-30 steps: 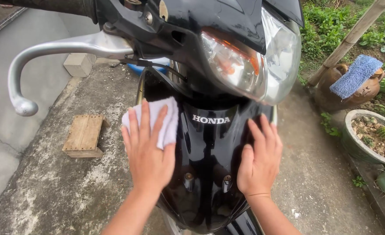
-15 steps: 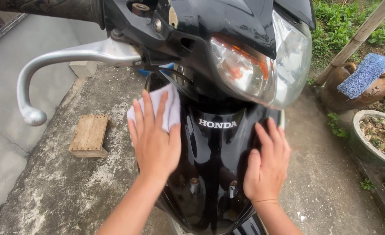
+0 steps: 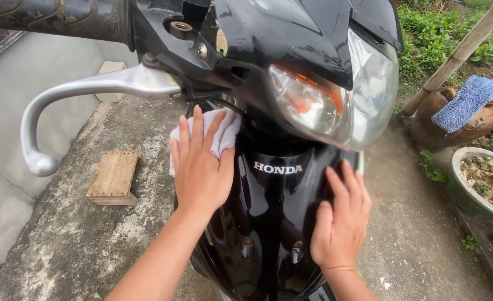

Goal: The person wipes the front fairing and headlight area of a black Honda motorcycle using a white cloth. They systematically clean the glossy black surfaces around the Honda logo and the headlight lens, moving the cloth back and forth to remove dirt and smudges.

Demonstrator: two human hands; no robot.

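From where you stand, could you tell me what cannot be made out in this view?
- Cloth: mostly covered by the left hand.
- Handlebar grip: cut off by the top-left edge.
- Front panel: lower part cut off by the bottom edge, partly behind the right hand.

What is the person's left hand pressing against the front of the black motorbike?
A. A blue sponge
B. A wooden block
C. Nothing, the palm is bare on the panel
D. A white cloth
D: the left hand lies flat over a white cloth on the black front panel, just below the handlebar, while the right hand rests bare on the panel.
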